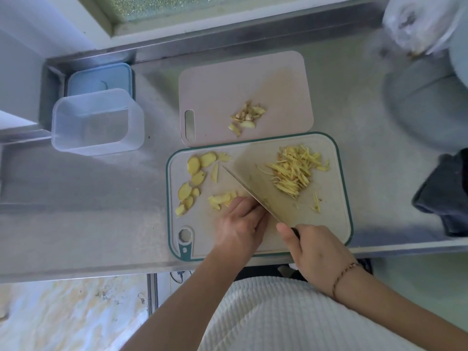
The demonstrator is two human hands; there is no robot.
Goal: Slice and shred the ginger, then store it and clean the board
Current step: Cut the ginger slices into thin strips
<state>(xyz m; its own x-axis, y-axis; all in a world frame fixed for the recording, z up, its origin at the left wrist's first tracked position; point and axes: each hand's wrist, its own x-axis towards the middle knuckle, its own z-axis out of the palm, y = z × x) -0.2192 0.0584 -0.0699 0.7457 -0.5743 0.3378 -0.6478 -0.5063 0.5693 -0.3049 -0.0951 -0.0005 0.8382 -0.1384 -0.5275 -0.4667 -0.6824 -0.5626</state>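
- Gripping the knife [255, 192] handle, the right hand [316, 252] angles the blade beside the left knuckles.
- Left hand [240, 224], fingers curled, pins stacked ginger slices [222, 198], presumably shielding fingertips.
- Shreds [295, 171] lie right, uncut slices [195, 173] left, on the green-rimmed board [339, 224].
- Open container [97, 122] waits near for storage.

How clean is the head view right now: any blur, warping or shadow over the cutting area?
Head view: the centre is sharp, with ginger shreds and knife crisp; the bowl and bag at the right edge are smeared; wide-angle warping bends the counter edge; a soft shadow falls right of the blade across the green-rimmed board; no harsh glare.
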